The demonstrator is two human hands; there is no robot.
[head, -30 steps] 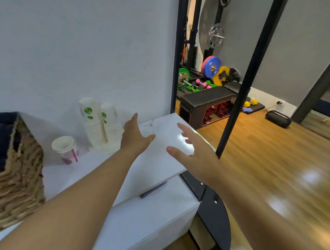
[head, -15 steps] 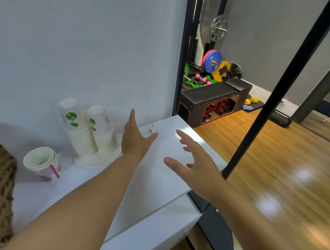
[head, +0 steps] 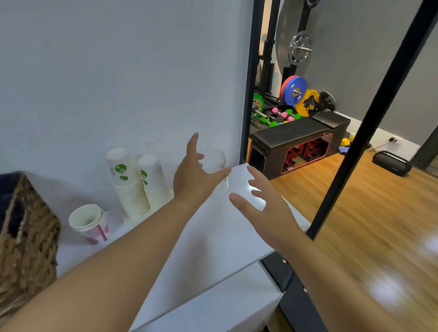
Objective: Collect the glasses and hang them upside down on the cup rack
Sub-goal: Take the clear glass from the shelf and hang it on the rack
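Observation:
A clear drinking glass stands upright near the far right corner of the white cabinet top, close to the wall. My left hand reaches toward it with fingers spread, thumb stretched in front of the glass and fingers just at its left side; no grip shows. My right hand hovers open over the cabinet top, a little nearer and to the right of the glass. No cup rack is in view.
Two stacks of paper cups stand left of the glass, with a single paper cup further left. A wicker basket sits at the left edge. A black frame post rises at the cabinet's right; gym gear lies beyond.
My left hand has moved forward and up to the glass, its thumb now in front of it. My right hand followed slightly. The camera view shifted.

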